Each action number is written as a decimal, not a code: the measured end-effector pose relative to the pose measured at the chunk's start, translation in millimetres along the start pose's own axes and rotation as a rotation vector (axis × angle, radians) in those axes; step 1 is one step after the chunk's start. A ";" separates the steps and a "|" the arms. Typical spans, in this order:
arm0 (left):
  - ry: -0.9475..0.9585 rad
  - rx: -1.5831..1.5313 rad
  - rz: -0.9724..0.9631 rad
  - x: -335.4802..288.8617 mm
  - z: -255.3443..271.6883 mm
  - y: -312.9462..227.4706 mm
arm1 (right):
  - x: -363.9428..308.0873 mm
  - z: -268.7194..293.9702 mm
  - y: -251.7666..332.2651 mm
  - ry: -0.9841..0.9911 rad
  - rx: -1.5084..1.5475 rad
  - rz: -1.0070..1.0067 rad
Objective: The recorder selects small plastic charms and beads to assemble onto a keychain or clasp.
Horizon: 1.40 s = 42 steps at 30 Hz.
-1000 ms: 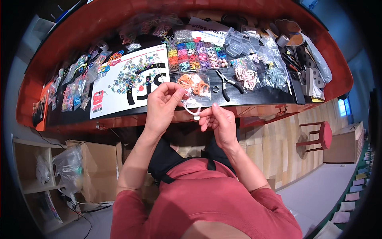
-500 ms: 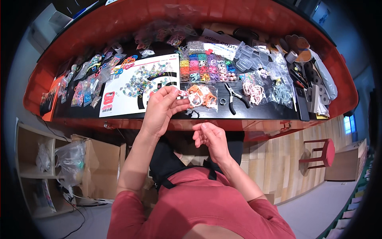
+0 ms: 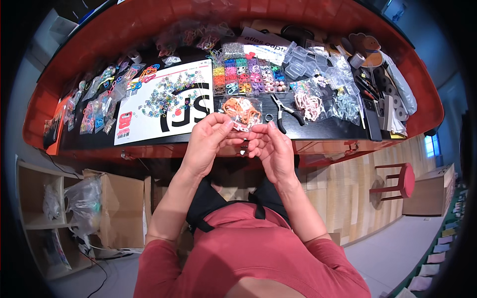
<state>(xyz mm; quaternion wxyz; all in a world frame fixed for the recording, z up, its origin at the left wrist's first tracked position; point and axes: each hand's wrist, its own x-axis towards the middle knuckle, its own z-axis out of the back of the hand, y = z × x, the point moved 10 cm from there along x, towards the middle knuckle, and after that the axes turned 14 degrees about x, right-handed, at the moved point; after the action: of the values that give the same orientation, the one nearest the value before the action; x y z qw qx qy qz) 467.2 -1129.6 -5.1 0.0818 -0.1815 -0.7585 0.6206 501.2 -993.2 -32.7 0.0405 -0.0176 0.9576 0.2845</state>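
Note:
My left hand (image 3: 209,143) pinches a small red-and-white strand (image 3: 240,128) between thumb and fingers, just over the table's front edge. Close against it, my right hand (image 3: 272,150) has its fingers curled in, with the fingertips at the strand's other side; what they grip is too small to make out. Below the fingertips hangs a little white-and-dark piece (image 3: 243,149). Right behind my hands lies a clear bag of orange and white clasps (image 3: 241,110). To its right are a small metal ring (image 3: 269,117) and black-handled pliers (image 3: 287,113).
A divided box of colourful clasps (image 3: 249,75) stands behind the bag. Small rings are spread on a white printed sheet (image 3: 134,107) at left. Bags of pink links (image 3: 309,104) and pale blue links (image 3: 346,107) lie at right. A red stool (image 3: 407,180) stands on the floor.
My right hand has come up and in to meet my left at the strand. My left hand has turned and moved slightly right and down. The whole view has shifted a little.

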 end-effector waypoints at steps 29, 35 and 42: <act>0.163 -0.540 0.361 -39.3 -58.4 94.4 | -33.6 -34.0 56.6 0.146 -0.802 0.331; 0.118 -0.396 0.286 -40.3 -45.6 82.1 | -54.7 -46.2 48.5 0.338 -1.245 0.417; 0.033 -0.166 0.182 -33.7 -43.1 71.6 | -62.0 -31.6 58.9 0.217 -1.188 0.492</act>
<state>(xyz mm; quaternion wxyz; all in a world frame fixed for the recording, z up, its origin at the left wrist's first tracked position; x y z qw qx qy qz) 525.7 -1091.2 -61.9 0.0225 -0.2658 -0.7861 0.5576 557.5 -960.5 31.2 -0.1395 0.1543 0.6119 0.7631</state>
